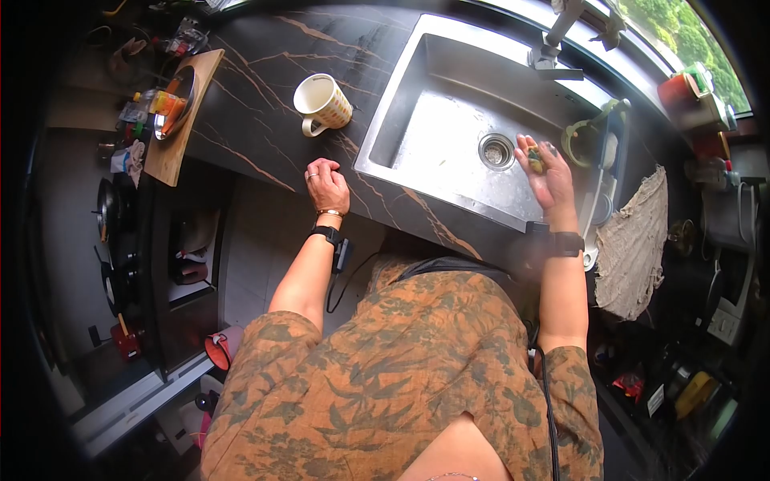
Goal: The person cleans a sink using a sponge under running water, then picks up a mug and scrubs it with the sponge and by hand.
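Observation:
My right hand [550, 183] is raised over the right side of the steel sink [449, 104], palm turned up. A small green and yellow sponge [536, 160] lies against its fingers and palm. My left hand [327, 187] rests at the front edge of the dark counter, its fingers curled in, and nothing shows in it. Just beyond that hand stands a white mug [322, 104] with a coloured pattern, upright on the counter, its handle towards me. The mug and the left hand are apart.
The tap [553, 52] rises behind the sink, whose drain [496, 151] is right of centre. A beige cloth [634, 244] hangs on the right, near a rack [616, 144]. A wooden board [188, 120] with a pan stands on the left.

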The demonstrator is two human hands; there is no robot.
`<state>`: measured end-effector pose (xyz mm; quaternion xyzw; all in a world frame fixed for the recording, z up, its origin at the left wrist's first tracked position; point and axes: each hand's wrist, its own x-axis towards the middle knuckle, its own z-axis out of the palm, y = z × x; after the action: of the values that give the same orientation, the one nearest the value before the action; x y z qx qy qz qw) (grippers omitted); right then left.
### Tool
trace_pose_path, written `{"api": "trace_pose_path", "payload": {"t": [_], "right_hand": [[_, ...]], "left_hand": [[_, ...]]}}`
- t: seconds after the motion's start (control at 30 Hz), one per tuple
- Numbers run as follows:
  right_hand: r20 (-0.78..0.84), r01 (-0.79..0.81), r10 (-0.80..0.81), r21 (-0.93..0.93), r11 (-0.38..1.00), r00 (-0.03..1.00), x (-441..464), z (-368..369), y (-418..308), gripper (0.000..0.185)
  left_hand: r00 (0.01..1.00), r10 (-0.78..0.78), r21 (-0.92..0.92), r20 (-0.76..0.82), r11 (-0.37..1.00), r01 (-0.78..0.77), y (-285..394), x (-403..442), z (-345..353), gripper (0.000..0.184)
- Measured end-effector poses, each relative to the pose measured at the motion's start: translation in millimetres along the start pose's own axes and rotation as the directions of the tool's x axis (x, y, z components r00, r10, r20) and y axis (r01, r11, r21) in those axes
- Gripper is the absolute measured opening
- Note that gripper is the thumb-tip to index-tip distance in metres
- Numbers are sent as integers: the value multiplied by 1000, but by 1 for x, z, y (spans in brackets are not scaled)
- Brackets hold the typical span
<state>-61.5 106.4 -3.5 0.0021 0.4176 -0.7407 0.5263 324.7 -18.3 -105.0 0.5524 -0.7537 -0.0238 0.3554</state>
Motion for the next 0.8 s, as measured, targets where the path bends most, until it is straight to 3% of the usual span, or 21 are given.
{"api": "trace_pose_path", "payload": {"t": [0.03,0.2,0.33,0.53,0.63,0.8], "right_hand": [[46,-6,3,57,998,999,3,-9,0,7],[69,71,-66,-62,996,995,6,-10,0,8],[107,-5,5,-5,1000,994,3,-5,0,31],[-109,-47,32,-142,989,994,3,-2,-4,51],[-115,18,-34,-134,991,993,1,2,-1,51],[-313,33,-96,-202,979,945,-5,25,0,49]], "left_hand": [[1000,3,1,-2,1000,-3,0,0,0,9],[1000,-9,1,0,1000,9,0,1,0,9],[1000,-2,3,-4,1000,2,1,1,0,9],[1000,-6,5,-8,1000,6,2,0,-1,9],[1000,-15,10,2,1000,15,2,0,-1,9],[1000,-7,8,1,1000,6,1,1,0,9]]}}
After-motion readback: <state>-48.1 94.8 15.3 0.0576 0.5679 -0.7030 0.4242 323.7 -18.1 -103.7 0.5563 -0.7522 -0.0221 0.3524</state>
